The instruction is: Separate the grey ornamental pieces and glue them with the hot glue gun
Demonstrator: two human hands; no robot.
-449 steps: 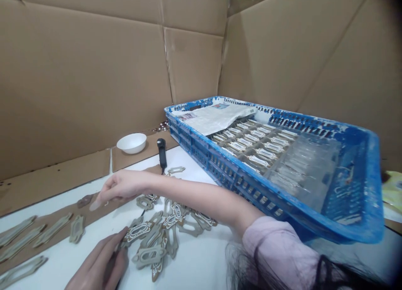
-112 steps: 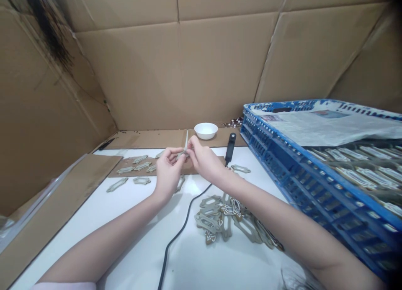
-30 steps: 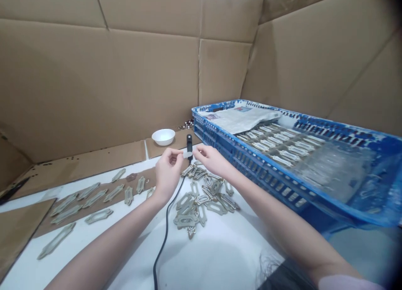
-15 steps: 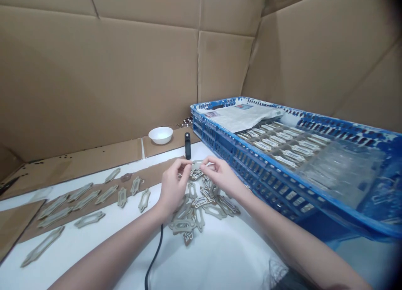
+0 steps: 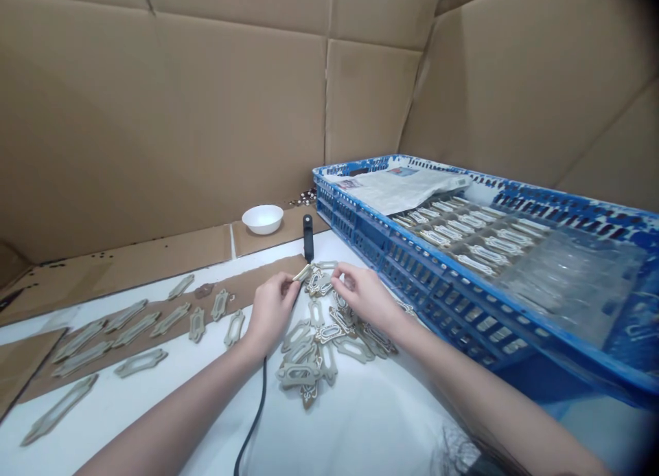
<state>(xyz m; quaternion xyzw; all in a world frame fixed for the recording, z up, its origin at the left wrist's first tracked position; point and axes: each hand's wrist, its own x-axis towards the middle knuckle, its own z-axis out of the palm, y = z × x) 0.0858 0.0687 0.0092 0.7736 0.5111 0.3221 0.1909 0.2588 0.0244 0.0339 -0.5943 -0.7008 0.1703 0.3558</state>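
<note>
My left hand (image 5: pixel 272 308) is closed in a pinch, holding a small ornate metal label frame (image 5: pixel 302 273) nearly edge-on. Across from it, my right hand (image 5: pixel 368 294) is also pinched, its fingertips at the end of a greyish label frame (image 5: pixel 325 284); that frame's far part blends into the things behind. Below and between both hands lies a loose pile of similar label frames (image 5: pixel 301 374), some plain grey, some with white scrollwork. A black upright device (image 5: pixel 307 237) stands just beyond the fingertips.
Several grey frames (image 5: pixel 141 361) lie spread on the left over white surface and a cardboard strip (image 5: pixel 247 277). A white bowl (image 5: pixel 263 220) sits behind. On the right, a blue crate (image 5: pixel 391 266) holds frames in a divided tray, with newspaper (image 5: pixel 396 191) over part. A black cable (image 5: pixel 252 428) runs forward.
My hands were close together over a frame; now they are farther apart. The left has drawn slightly left and down with a frame, which now shows edge-on. The view has shifted slightly.
</note>
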